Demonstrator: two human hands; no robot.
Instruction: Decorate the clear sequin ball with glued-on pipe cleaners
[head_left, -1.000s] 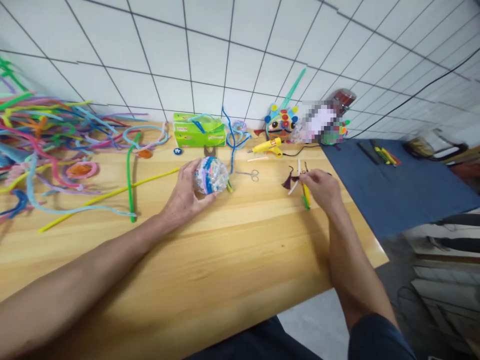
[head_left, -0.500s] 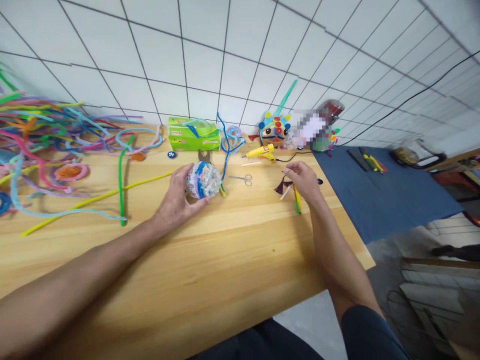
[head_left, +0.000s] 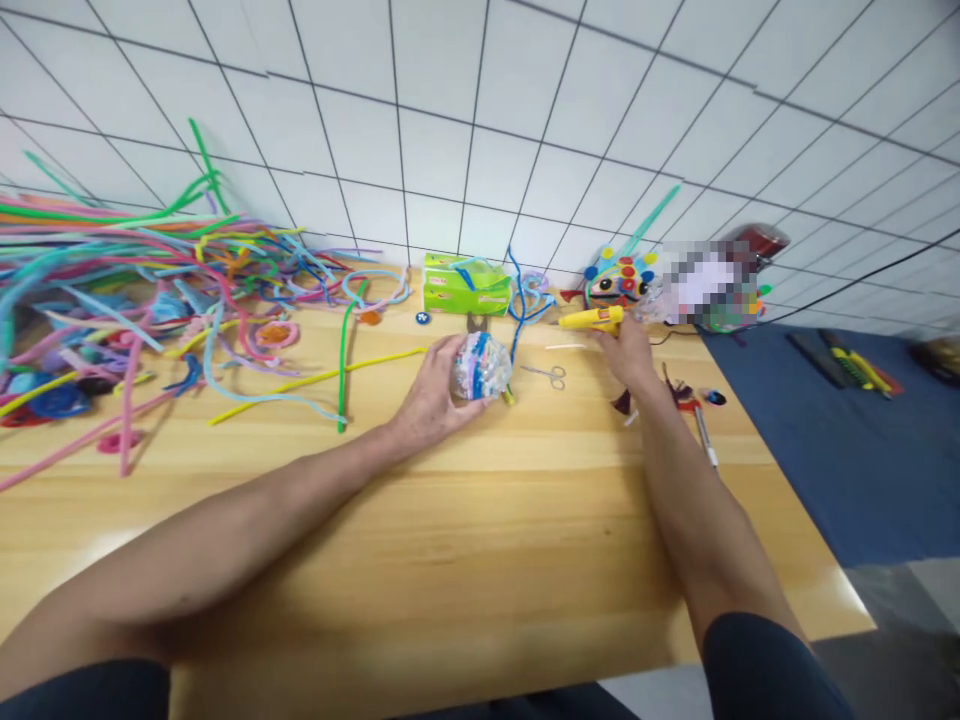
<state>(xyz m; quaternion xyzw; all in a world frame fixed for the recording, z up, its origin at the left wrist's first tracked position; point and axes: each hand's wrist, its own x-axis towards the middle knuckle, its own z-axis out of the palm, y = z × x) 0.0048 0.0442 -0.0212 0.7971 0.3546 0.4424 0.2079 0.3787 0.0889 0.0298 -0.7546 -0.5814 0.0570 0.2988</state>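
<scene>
My left hand [head_left: 439,395] is closed around a rounded clear object with glittery, multicoloured filling and blue and purple bands [head_left: 481,366]. Pliers jaws [head_left: 476,323] show just behind it. At the right, my right hand [head_left: 630,352] has its fingers wrapped round the grip of a yellow hot glue gun [head_left: 592,318], whose nozzle points left. Between the two hands lie small scissors [head_left: 546,376] and a thin white stick [head_left: 566,346]. A dark tassel [head_left: 622,402] is partly covered by my right forearm.
Colourful pipe cleaners [head_left: 150,270] heap at the left. A green box [head_left: 465,287] and a decorated face figure [head_left: 619,278] stand along the tiled wall. On the right lie a marker-like pen [head_left: 705,437] and a blue mat [head_left: 817,430] with tools. A black cord [head_left: 847,282] runs rightward.
My right hand has gone from the tassel area to the glue gun and taken hold of it. The left hand keeps the banded object. The view has turned left.
</scene>
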